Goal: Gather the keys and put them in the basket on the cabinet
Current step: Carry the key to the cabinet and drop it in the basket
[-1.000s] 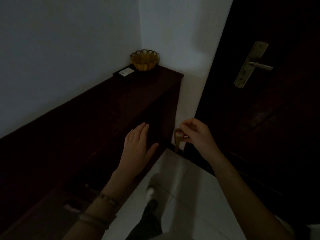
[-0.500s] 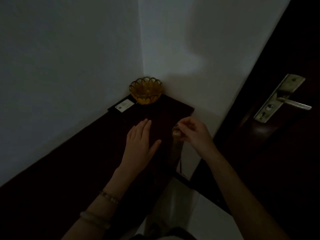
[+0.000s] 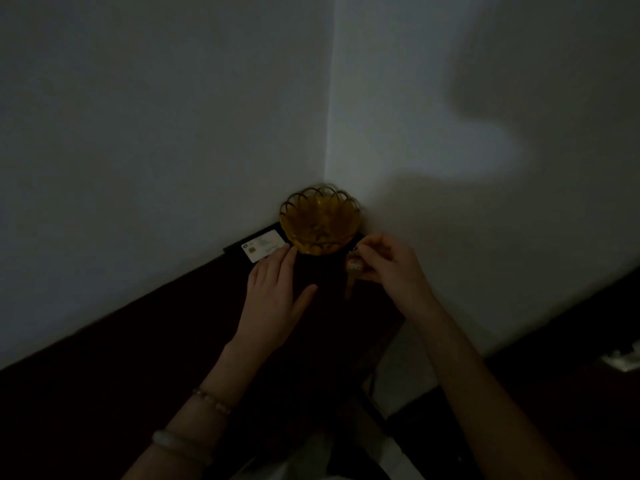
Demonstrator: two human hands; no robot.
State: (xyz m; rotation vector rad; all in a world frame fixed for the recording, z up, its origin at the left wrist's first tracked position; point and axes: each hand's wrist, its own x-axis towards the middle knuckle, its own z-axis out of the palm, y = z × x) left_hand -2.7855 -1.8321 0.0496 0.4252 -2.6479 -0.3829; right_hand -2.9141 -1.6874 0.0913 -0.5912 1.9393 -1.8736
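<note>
An amber scalloped basket [image 3: 320, 220] stands in the wall corner on the dark wooden cabinet [image 3: 156, 341]. My right hand [image 3: 391, 271] pinches a bunch of keys [image 3: 353, 271] just right of the basket and slightly below its rim; a key blade hangs down. My left hand [image 3: 277, 296] hovers flat over the cabinet top with fingers apart, its fingertips close to the basket's left side. It holds nothing. The room is dim, so the basket's contents are unclear.
A white card [image 3: 261, 249] lies on a dark flat item against the wall, left of the basket. White walls meet behind the basket. The dark door [image 3: 571, 375] is at the right, and pale floor tiles [image 3: 405, 375] show below the cabinet's end.
Both hands have moved forward over the cabinet toward the basket, the right one carrying the keys. The view has closed in on the corner, and the door handle has slid out to the right edge.
</note>
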